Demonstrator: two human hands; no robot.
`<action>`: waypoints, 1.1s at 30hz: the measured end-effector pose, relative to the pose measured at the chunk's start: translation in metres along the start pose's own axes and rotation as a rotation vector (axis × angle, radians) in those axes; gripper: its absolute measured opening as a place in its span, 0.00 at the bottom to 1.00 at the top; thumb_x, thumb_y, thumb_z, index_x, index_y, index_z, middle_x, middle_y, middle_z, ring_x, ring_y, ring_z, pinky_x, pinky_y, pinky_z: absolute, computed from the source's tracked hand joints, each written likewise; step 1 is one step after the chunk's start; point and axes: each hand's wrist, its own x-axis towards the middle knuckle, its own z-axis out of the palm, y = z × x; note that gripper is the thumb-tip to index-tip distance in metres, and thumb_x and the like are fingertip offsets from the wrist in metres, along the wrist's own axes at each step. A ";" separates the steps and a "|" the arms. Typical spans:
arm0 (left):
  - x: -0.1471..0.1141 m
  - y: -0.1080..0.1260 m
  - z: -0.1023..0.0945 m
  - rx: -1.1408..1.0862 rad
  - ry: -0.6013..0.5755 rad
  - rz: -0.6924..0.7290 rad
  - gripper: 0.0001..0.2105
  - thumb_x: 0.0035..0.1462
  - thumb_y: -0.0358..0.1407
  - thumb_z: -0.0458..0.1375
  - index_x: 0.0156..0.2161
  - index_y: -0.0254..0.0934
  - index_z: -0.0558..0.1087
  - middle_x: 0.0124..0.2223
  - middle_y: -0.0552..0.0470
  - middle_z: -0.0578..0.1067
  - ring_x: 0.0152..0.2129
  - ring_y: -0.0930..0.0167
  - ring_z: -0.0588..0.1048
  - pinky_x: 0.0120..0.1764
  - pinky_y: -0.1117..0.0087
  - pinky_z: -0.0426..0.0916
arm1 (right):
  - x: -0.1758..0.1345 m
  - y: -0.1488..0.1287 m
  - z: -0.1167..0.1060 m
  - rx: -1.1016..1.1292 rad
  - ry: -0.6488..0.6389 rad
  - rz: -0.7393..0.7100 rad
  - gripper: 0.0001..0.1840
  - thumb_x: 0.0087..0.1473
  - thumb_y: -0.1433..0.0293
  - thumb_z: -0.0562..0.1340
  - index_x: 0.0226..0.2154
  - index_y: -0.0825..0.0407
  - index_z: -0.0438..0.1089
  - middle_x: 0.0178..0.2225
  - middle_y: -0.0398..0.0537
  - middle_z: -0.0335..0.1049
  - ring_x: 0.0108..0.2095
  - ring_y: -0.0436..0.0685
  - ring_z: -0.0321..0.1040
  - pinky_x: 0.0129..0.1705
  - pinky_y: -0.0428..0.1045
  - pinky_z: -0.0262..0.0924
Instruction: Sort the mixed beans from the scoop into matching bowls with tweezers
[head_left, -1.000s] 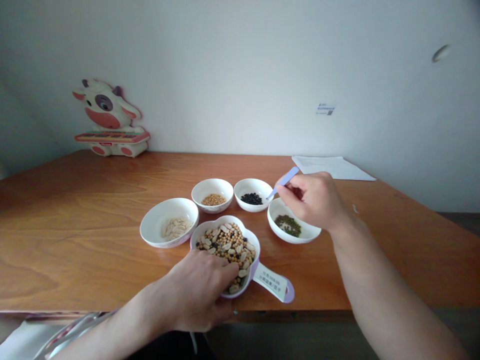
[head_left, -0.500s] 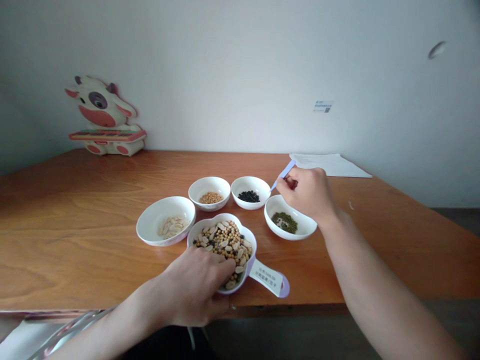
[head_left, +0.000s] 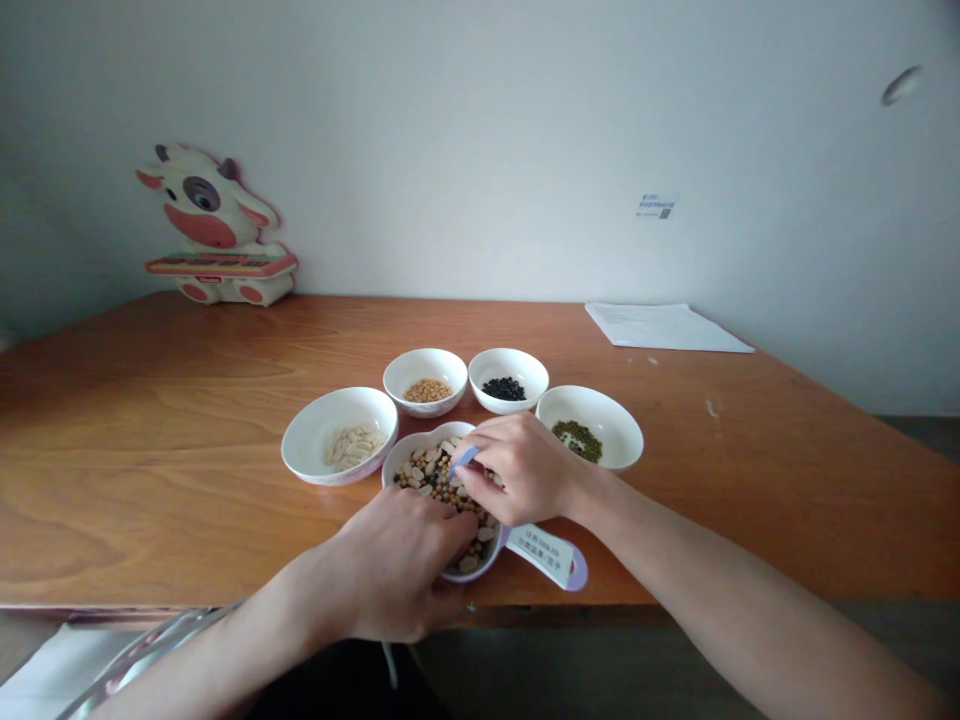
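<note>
Right hand [head_left: 525, 468]: fingers pinching lilac tweezers [head_left: 464, 458] above handled bowl [head_left: 418, 441] of bean-and-peanut mix [head_left: 420, 475] | left hand [head_left: 405, 560]: over near rim, hold unclear | best: squeeze lightly, tips clear of left fingers

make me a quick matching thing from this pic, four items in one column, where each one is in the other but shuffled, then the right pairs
Things
1. lavender tool
2. left hand
3. pile of black beans
4. toy cow

Places
A. in a white bowl
B. at the back left of the wooden table
C. in the fingers of the right hand
D. at the near left edge of the scoop

Right pairs: 1-C, 2-D, 3-A, 4-B
</note>
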 end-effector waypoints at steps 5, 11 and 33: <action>0.000 0.003 -0.003 0.028 -0.012 -0.018 0.07 0.51 0.39 0.60 0.33 0.38 0.70 0.35 0.51 0.77 0.29 0.64 0.75 0.30 0.65 0.64 | 0.000 0.003 -0.004 0.030 0.096 0.054 0.11 0.58 0.74 0.57 0.28 0.55 0.74 0.29 0.50 0.77 0.28 0.53 0.70 0.31 0.48 0.64; -0.001 -0.001 0.002 0.031 0.022 0.004 0.08 0.53 0.41 0.60 0.36 0.39 0.71 0.37 0.51 0.78 0.31 0.64 0.76 0.32 0.65 0.65 | 0.001 0.002 0.000 0.023 0.059 0.082 0.14 0.58 0.73 0.57 0.23 0.56 0.72 0.24 0.49 0.75 0.25 0.52 0.68 0.28 0.48 0.60; 0.000 -0.002 0.003 0.031 0.028 -0.001 0.09 0.51 0.41 0.61 0.35 0.39 0.71 0.37 0.52 0.77 0.32 0.64 0.75 0.32 0.64 0.65 | 0.002 0.000 0.003 -0.015 -0.012 0.118 0.15 0.58 0.72 0.58 0.21 0.56 0.71 0.22 0.47 0.73 0.21 0.50 0.64 0.25 0.48 0.50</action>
